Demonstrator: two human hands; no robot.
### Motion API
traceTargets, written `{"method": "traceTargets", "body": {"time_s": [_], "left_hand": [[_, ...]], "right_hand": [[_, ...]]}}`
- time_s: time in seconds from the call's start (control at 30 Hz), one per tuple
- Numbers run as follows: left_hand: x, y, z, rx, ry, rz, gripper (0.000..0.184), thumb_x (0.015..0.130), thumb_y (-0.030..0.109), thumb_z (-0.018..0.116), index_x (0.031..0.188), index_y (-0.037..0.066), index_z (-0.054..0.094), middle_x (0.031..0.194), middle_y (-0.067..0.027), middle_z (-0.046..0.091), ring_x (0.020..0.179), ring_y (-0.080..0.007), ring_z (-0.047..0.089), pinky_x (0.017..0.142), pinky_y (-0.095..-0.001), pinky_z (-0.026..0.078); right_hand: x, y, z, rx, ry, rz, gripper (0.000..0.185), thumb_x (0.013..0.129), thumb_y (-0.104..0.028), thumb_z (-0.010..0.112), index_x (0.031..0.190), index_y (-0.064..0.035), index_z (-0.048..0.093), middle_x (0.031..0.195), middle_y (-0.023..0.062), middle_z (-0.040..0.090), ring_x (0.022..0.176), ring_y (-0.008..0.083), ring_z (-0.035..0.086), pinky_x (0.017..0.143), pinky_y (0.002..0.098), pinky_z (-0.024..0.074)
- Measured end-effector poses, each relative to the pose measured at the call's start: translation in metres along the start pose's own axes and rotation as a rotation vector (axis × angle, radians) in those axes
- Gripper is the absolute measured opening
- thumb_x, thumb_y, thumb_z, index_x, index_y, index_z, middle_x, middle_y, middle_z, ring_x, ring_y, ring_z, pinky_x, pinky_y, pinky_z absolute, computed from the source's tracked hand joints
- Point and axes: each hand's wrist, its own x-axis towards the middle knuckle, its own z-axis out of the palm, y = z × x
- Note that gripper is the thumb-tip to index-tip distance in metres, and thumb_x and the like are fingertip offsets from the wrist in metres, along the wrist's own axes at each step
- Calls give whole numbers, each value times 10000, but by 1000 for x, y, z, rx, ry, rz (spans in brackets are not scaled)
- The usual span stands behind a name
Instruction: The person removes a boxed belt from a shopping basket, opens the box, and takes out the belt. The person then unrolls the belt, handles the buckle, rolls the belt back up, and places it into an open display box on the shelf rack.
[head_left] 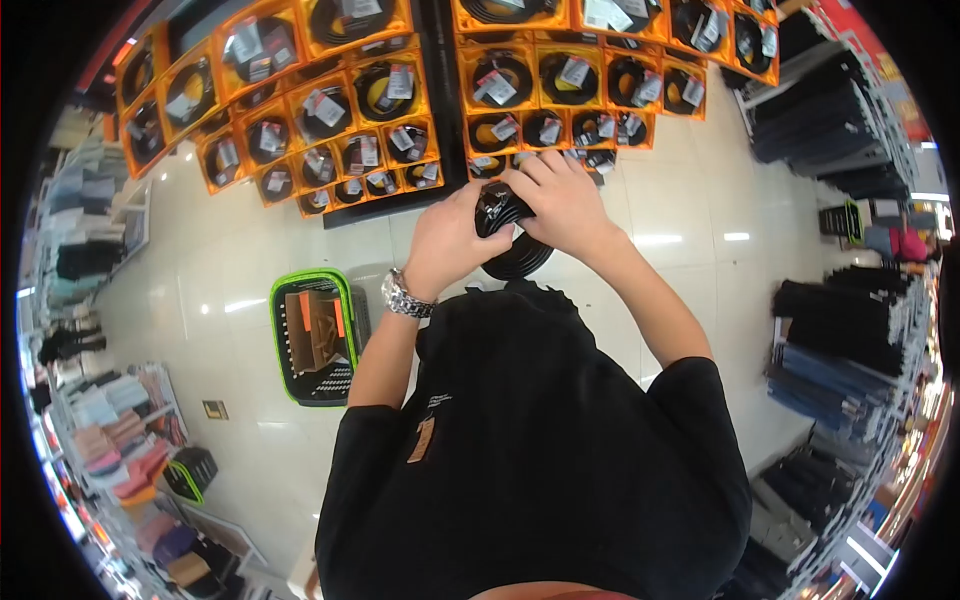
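In front of my chest, a coiled black belt with several loops is between my hands. My left hand, with a metal watch on its wrist, is closed around the coil's left side, thumb pressing on the loops. My right hand grips the upper right of the same coil with bent fingers. Something shiny and dark, perhaps a buckle or clear wrap, shows between the hands. Just beyond them rise orange compartments holding coiled black belts with white tags.
A black basket with a green rim stands on the floor at left, with brown cardboard-like items inside. Clothing racks line the right, and folded clothes the left. Another green-edged basket sits lower left. Pale tiles cover the floor.
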Motion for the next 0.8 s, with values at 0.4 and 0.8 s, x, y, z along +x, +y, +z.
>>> {"method": "traceTargets", "body": {"time_s": [0.4,0.8], "left_hand": [[40,-46,-15,-1116,-565,67,665,833,322,646,1358,3,390,958,-80,628,937,-174,598,845,-305,459],[110,-9,71,-1154,-716,50,497,779,176,742,1169,-53,537,815,-50,615,701,-117,604,656,-240,499]], "right_hand": [[-38,15,-22,312,204,269,461,546,-15,671,996,-67,586,867,87,555,849,287,545,738,360,464],[-49,133,-48,537,318,291,433,603,19,743,1006,-18,592,947,101,603,872,217,591,792,288,467]]}}
